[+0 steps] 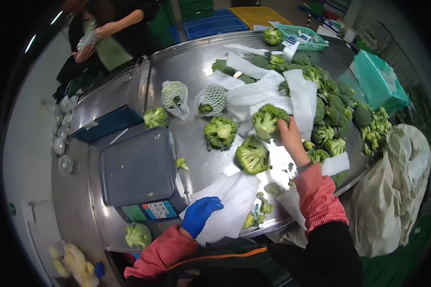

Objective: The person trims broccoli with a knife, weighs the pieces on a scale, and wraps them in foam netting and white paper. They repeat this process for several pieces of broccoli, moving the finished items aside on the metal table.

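Note:
My bare right hand (293, 139) grips a broccoli head (267, 122) at its right side, cut stem facing me. My left hand (201, 216), in a blue glove, has its fingers pressed together at the edge of a white foam net (232, 203) spread on the steel table. Just below the held head lies another broccoli head (252, 155), stem side up. Left of it sits a further broccoli head (221, 133). Two heads wrapped in foam net (175, 99) stand farther back. More flattened white nets (259, 95) lie behind my right hand.
A grey-lidded scale (138, 167) stands at left beside a dark blue tray (107, 123). Broccoli is heaped (337, 107) at right, near a green bag (378, 81) and white sacks (388, 191). A green basket (304, 38) sits at the back. Another person (112, 33) holds a wrapped item across the table.

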Tool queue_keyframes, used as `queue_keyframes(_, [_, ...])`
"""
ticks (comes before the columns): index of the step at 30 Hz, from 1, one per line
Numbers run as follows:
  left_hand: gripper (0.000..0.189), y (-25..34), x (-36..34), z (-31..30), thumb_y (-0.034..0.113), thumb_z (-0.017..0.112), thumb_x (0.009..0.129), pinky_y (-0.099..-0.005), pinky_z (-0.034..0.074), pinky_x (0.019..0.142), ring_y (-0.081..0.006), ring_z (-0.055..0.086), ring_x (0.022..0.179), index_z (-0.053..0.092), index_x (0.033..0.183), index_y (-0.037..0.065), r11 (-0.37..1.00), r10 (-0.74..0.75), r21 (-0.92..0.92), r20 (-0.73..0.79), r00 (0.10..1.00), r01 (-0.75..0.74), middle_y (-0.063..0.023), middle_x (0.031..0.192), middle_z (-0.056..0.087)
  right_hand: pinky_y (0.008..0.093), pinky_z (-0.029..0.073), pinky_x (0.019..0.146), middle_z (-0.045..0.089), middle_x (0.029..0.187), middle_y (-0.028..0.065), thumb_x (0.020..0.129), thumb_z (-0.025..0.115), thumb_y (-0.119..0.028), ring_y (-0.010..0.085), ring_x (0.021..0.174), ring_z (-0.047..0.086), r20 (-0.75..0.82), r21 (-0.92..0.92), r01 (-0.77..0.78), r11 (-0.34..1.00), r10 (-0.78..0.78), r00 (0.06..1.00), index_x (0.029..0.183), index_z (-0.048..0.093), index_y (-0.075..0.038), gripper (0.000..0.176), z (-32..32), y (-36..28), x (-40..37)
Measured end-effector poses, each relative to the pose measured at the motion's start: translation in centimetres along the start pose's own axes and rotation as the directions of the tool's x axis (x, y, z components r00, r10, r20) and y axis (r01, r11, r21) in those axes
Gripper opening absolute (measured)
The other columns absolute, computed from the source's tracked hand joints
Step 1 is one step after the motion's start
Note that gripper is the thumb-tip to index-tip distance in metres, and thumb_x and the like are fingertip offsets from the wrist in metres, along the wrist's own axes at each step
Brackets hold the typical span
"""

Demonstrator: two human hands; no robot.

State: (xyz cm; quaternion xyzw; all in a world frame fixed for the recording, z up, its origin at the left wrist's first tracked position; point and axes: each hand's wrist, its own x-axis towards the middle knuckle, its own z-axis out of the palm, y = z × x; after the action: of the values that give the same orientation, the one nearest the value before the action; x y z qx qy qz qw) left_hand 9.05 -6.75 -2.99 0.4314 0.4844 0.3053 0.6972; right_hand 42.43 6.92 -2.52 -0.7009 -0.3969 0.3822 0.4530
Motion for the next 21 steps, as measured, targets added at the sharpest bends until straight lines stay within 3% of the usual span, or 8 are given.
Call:
queue_keyframes(4, [0.018,-0.8,-2.4,-0.4,0.011,0.056,0.091,-0.0276,0.045,0.091,-0.0131,0.059,0.100,0.065,0.100,-0.001,0.975,0.070,0.210,0.016,0.997,-0.072,-0.0085,0.105,0.064,0.0320,0.054,0.046,0.056,0.105,0.0239,0.089,0.052,-0.036,0.0261,0.054,0.064,0.478,0.245,-0.256,0.935,0.113,0.871,0.126,0.033,0.002,0.056,5.6,-5.3,-5.3])
queue_keyframes(8, [0.023,-2.0,-4.0,-0.4,0.010,0.055,0.091,-0.0282,0.046,0.090,-0.0165,0.060,0.099,0.060,0.109,-0.004,1.000,0.021,0.017,0.019,1.000,-0.021,-0.0124,0.105,0.063,0.0330,0.054,0.043,0.060,0.092,0.0232,0.090,0.052,-0.033,0.0258,0.049,0.063,0.739,0.124,-0.348,0.929,0.148,0.658,0.133,0.027,0.002,0.061,14.9,-8.7,-11.3])
queue_keyframes(11, [0.037,-1.8,-4.7,-2.8,0.017,0.051,0.094,-0.0360,0.047,0.091,-0.0244,0.059,0.105,0.046,0.127,0.000,0.975,-0.066,-0.213,0.010,0.998,0.067,-0.0163,0.113,0.059,0.0326,0.051,0.051,0.061,0.073,0.0177,0.086,0.056,-0.032,0.0239,0.051,0.062,0.711,0.107,0.059,0.992,-0.118,0.693,0.119,0.042,0.002,0.050,19.8,-9.6,-14.6])
queue_keyframes(13, [0.046,-0.2,-6.3,-4.3,0.031,0.043,0.097,-0.0457,0.045,0.094,-0.0305,0.052,0.116,0.035,0.137,0.008,0.881,0.029,-0.460,-0.176,0.984,-0.108,-0.0170,0.127,0.050,0.0366,0.050,0.062,0.060,0.082,0.0195,0.077,0.065,-0.028,0.0310,0.066,0.062,0.605,0.094,0.427,0.899,-0.392,0.693,0.116,0.045,0.001,0.052,21.1,-9.2,-16.2])
queue_keyframes(15, [0.054,2.8,-7.2,-7.0,0.046,0.033,0.097,-0.0535,0.041,0.097,-0.0340,0.043,0.125,0.030,0.141,0.014,0.682,0.018,-0.721,-0.150,0.989,-0.122,-0.0156,0.137,0.041,0.0388,0.050,0.067,0.059,0.088,0.0201,0.073,0.069,-0.026,0.0335,0.076,0.061,0.508,0.110,0.652,0.750,-0.606,0.612,0.114,0.046,-0.001,0.053,20.1,-10.3,-18.3])
queue_keyframes(16, [0.066,3.5,-7.9,-8.2,0.056,0.031,0.094,-0.0499,0.039,0.100,-0.0307,0.039,0.129,0.024,0.143,0.012,0.596,0.256,-0.768,-0.096,0.962,-0.235,-0.0121,0.141,0.038,0.0390,0.050,0.067,0.054,0.100,0.0200,0.068,0.076,-0.027,0.0330,0.080,0.060,0.524,0.055,0.776,0.628,-0.680,0.513,0.112,0.047,-0.002,0.059,19.7,-9.7,-18.9])
queue_keyframes(19, [0.071,2.5,-7.5,-9.7,0.062,0.031,0.092,-0.0498,0.037,0.102,-0.0306,0.039,0.129,0.026,0.144,0.013,0.451,0.229,-0.868,-0.110,0.967,-0.205,-0.0114,0.142,0.037,0.0386,0.050,0.068,0.049,0.105,0.0192,0.063,0.081,-0.031,0.0332,0.082,0.058,0.538,0.081,0.861,0.502,-0.749,0.386,0.112,0.046,-0.002,0.067,18.8,-9.8,-21.7])
queue_keyframes(21, [0.070,2.3,-7.6,-9.8,0.060,0.032,0.092,-0.0492,0.033,0.105,-0.0307,0.038,0.129,0.029,0.142,0.011,0.495,0.165,-0.837,-0.171,0.971,-0.232,-0.0129,0.142,0.037,0.0380,0.050,0.068,0.046,0.107,0.0181,0.059,0.084,-0.033,0.0327,0.080,0.057,0.580,0.112,0.816,0.567,-0.704,0.410,0.114,0.043,-0.003,0.075,18.3,-9.5,-21.9])
